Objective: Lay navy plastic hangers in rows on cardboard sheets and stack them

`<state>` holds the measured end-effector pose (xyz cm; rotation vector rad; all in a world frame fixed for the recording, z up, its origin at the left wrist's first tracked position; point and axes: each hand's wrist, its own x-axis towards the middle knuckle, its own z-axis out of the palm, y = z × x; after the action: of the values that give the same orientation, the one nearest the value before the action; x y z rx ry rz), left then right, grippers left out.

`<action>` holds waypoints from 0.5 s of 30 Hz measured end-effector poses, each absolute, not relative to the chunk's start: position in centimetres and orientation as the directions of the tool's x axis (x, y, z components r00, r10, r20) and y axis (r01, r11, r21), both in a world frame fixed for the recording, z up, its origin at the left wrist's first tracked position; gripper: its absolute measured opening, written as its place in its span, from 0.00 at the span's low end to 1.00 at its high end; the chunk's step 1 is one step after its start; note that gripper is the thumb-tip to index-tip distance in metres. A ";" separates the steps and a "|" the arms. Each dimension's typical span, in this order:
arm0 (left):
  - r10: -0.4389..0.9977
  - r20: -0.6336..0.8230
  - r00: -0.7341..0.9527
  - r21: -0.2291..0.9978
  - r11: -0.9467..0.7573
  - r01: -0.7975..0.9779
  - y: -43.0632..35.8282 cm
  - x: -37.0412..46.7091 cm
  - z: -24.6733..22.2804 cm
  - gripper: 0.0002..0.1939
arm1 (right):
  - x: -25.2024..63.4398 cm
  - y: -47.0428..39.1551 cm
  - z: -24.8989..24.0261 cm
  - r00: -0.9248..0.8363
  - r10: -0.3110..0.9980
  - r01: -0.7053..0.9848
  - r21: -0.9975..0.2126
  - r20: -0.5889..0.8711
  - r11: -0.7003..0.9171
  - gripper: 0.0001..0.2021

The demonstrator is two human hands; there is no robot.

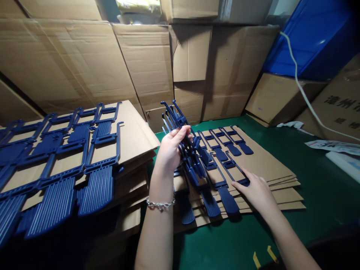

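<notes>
My left hand is closed around a bundle of dark blue plastic frames, held tilted above the cardboard. These parts have a rectangular open frame, small hooks at one end and a flat paddle at the other. Lower right, my right hand has its thumb and forefinger on the near end of one blue plastic frame lying on the cardboard sheets. More such frames lie in rows there, with paddles over the near edge. My left hand and its bundle hide part of these rows.
A taller stack of cardboard at left carries rows of blue frames. Cardboard boxes wall off the back of the green table. A blue bin, a white cable and yellow pieces are at right.
</notes>
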<state>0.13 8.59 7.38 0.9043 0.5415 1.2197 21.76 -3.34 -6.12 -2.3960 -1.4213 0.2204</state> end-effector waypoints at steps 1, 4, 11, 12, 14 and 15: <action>0.953 0.105 0.284 0.823 0.078 -0.563 8.6 0.2 7.3 0.11 | 21.6 -3.4 -6.1 0.496 0.867 0.815 -0.371 0.049 -0.446 0.37; 0.956 0.101 0.275 0.825 0.074 -0.561 8.6 0.6 7.2 0.09 | 21.5 -3.7 -5.9 0.517 0.854 0.797 -0.394 0.054 -0.457 0.41; 0.940 0.112 0.323 0.848 0.079 -0.524 8.3 1.6 6.7 0.06 | 22.5 -5.3 -6.8 0.497 0.865 0.792 -0.447 0.076 -0.416 0.39; 0.940 0.117 0.321 0.851 0.073 -0.521 8.4 1.6 6.6 0.06 | 22.5 -5.4 -6.9 0.492 0.867 0.793 -0.453 0.080 -0.408 0.37; 0.939 0.131 0.319 0.860 0.052 -0.508 8.6 1.4 6.4 0.07 | 22.2 -5.5 -7.1 0.490 0.867 0.792 -0.458 0.083 -0.404 0.36; 0.939 0.140 0.315 0.866 0.038 -0.498 8.7 1.3 6.4 0.08 | 22.0 -5.5 -7.1 0.496 0.865 0.788 -0.462 0.082 -0.408 0.36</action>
<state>1.32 8.67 6.36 1.0038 0.5543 1.1925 21.99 -5.52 -7.13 -2.3005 -1.3641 0.2343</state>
